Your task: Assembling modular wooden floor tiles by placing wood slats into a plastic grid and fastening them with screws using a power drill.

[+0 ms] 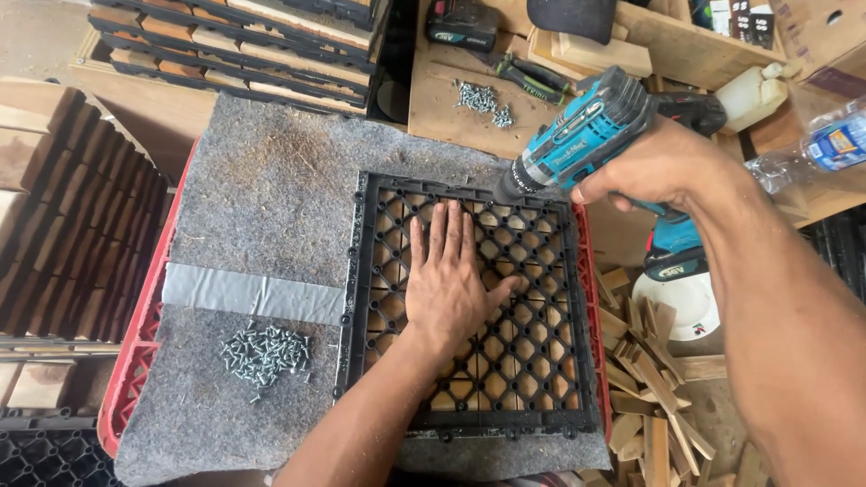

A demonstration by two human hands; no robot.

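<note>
Left hand (448,281) pressing flat, fingers spread, on black plastic grid (471,305) lying at right edge of felt-covered surface (262,189). Right hand (651,167) gripping teal drill (582,135), tip angling down at grid's top right corner. Risk: bit slipping toward nearby fingers (grid shifting too). Loose screws (264,353) piling near left edge.
</note>
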